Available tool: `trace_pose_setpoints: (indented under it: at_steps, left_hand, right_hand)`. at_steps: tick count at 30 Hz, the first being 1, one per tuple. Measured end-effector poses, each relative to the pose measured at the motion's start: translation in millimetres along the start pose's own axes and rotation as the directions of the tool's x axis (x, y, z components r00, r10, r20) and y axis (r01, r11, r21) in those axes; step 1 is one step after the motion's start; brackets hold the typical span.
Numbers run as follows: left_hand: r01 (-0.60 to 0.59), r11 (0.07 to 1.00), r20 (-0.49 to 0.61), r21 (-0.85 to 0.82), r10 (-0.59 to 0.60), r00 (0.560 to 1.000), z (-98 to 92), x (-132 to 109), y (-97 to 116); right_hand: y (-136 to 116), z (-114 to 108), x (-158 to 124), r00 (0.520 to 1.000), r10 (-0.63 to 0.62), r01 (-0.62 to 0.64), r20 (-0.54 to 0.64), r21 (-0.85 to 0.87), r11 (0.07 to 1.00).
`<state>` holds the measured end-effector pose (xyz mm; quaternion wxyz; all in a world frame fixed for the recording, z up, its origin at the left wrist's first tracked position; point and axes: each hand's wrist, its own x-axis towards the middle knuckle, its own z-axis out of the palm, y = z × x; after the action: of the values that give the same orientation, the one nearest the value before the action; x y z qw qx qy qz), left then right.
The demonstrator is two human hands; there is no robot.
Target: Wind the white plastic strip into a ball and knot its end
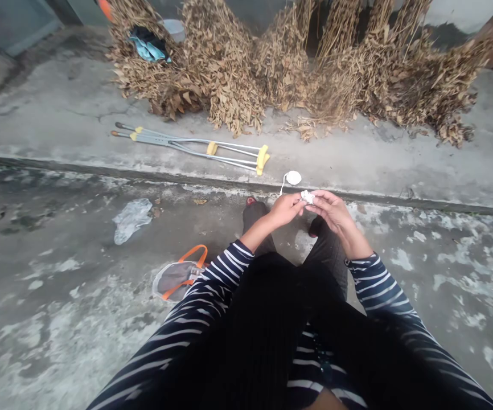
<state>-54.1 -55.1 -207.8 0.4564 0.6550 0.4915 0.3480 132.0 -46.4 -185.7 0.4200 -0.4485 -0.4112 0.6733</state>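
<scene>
Navy-white striped sleeves [212, 285], yellow-padded grey crutches [195, 145], seemingly white wad [307, 197].

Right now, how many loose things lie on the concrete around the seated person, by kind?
Grey metal crutches with yellow pads: 2
Crumpled clear plastic sheet: 1
Clear bag with orange handles: 1
White round object with a cord: 1
Small white item held between left hand and right hand: 1
Total: 6

A: ground [50, 319]?
B: rough matt concrete, patchy. Crutches [195, 147] smooth metal, yellow plastic pads
A: bag [176, 279]?
B: clear glossy plastic, orange straps. Sleeves [225, 273] striped knit cloth
</scene>
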Motion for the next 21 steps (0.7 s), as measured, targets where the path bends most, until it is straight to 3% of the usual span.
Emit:
trace_pose_setpoints:
  at_steps: [5,11,17,19,21]
  left_hand:
    - [0.065,0.987,0.036,-0.144,-0.061,0.998,6.0,1.8,-3.4]
    - [0.106,0.961,0.068,-0.257,-0.091,0.994,7.6,-4.4,-3.2]
    - [0.212,0.943,0.175,-0.259,-0.17,0.97,-2.4,-16.7,8.8]
    - [0.2,0.944,0.183,-0.264,-0.154,0.971,-10.0,-17.5,13.4]
    - [0.171,0.948,0.172,-0.267,-0.127,0.977,-19.3,-14.1,17.1]
  right_hand:
    - [13.1,-0.4,8.7,0.985,-0.148,0.138,-0.091,-0.108,0.984]
    - [24.3,-0.4,17.4,0.882,-0.439,0.346,-0.174,-0.393,0.852]
    - [27.0,-11.0,20.4,0.727,-0.684,0.486,0.059,-0.748,0.452]
    - [26.7,-15.9,21.3,0.724,-0.67,0.517,0.165,-0.772,0.37]
    - [26.4,-18.5,19.9,0.742,-0.615,0.557,0.266,-0.755,0.346]
